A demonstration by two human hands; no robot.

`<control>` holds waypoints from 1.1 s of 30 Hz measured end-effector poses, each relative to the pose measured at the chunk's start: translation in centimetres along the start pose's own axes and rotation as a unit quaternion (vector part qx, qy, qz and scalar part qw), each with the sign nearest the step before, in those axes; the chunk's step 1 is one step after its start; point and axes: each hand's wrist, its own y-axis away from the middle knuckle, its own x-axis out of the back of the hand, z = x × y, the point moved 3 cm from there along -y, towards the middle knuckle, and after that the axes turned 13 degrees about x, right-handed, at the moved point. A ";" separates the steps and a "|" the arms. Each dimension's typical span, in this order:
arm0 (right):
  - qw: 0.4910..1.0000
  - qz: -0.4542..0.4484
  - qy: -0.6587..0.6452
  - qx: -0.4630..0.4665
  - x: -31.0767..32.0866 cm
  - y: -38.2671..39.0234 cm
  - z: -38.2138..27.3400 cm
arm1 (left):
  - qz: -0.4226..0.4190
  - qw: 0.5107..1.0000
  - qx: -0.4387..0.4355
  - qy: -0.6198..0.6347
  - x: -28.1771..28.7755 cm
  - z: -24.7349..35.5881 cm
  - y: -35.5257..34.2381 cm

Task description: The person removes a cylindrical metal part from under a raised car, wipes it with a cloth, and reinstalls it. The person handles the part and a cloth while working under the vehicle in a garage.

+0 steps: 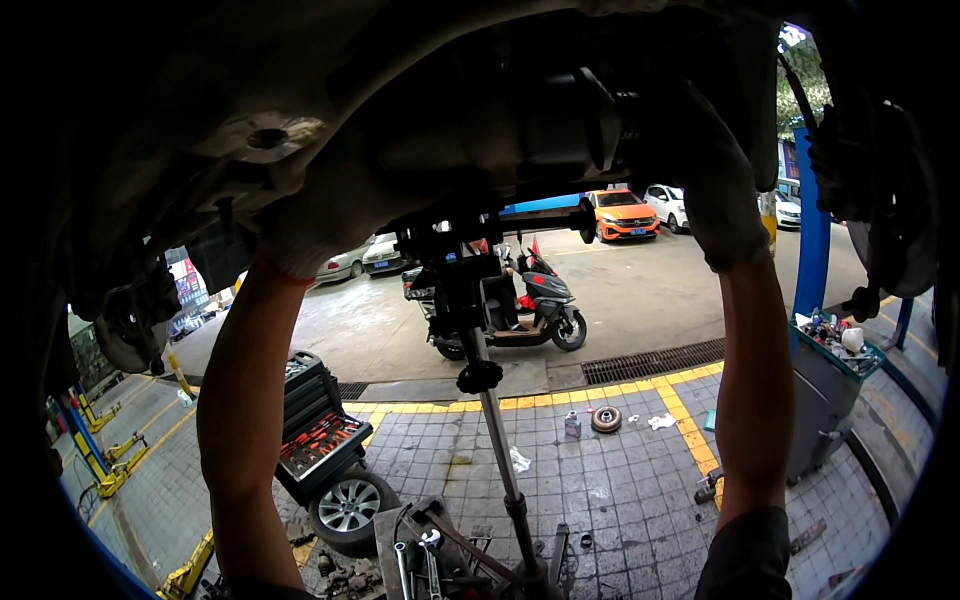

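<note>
Overhead is the dark underside of a raised car, with a bulky drivetrain unit [480,135] in its middle. Under that unit stands a tall jack, its black head [462,270] close below it and its silver post [497,430] running down to the floor. My left hand [318,218], in a pale work glove, reaches up to the left side of the unit, below a metal bracket with a round hole [266,138]. Raised at the unit's right side is my right hand [722,195], also gloved. Shadow and the car parts hide the fingers of both hands.
A tool cart [322,430] with an open drawer stands left, beside a wheel [352,508]. Wrenches lie on a tray [395,555] near the jack's base. At right are a blue lift post [808,230] and a grey cabinet [825,425]. A scooter [540,305] passes behind.
</note>
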 end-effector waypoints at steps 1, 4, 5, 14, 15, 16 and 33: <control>0.999 0.019 -0.014 0.043 0.1 0.0 -0.3 | -0.019 0.999 0.026 -0.026 -0.2 -0.2 0.0; 0.996 0.023 0.034 0.077 0.0 0.0 -0.6 | -0.024 0.999 0.020 -0.020 -0.2 -0.3 0.1; 0.993 -0.011 0.095 0.067 -0.1 0.0 -0.5 | -0.013 1.000 0.002 -0.011 -0.1 -0.3 0.1; 0.969 -0.007 0.190 0.161 -0.1 -0.1 -0.7 | -0.034 0.999 0.008 -0.019 0.2 -0.2 0.2; 0.976 0.019 0.169 0.140 0.0 -0.1 -0.7 | -0.034 0.999 0.007 -0.020 0.2 -0.2 0.1; 0.979 0.027 0.162 0.119 0.3 0.0 -0.7 | -0.006 1.000 -0.020 0.002 0.5 0.0 0.1; 0.994 -0.040 0.016 -0.096 -0.1 0.5 -0.6 | -0.031 0.999 0.006 -0.040 0.0 -0.4 0.0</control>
